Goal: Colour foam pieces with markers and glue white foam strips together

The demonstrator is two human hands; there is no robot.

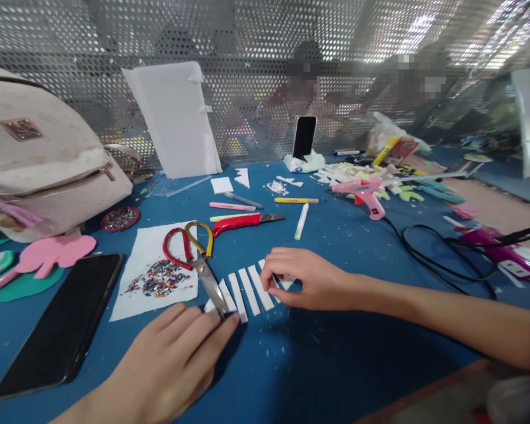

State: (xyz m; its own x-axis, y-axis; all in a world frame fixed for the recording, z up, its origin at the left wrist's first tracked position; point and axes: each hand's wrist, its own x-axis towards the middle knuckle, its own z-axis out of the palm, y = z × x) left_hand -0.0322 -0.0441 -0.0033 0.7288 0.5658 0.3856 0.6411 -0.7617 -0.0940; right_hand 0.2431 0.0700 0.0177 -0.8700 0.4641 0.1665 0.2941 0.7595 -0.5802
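Observation:
Several narrow white strips (248, 290) lie side by side on the blue table in front of me. My right hand (304, 278) is at the right end of the row, thumb and index finger closed on a strip's edge; more white pieces are partly hidden under it. My left hand (172, 353) lies low over the table with fingers stretched out, fingertips at the leftmost strips and the scissors' tip. The scissors (209, 282), with one red and one yellow handle loop, rest half on a white sheet (136, 259) that bears a heap of colourful glitter bits (159, 280).
A red-handled knife (242, 222), several markers (232, 206) and white scraps lie beyond the strips. Left are a black phone (62, 324), pink foam cutouts (62, 253) and a backpack (39, 153). Right are a pink glue gun (364, 194) and its black cable. A perforated metal screen (247, 88) stands behind.

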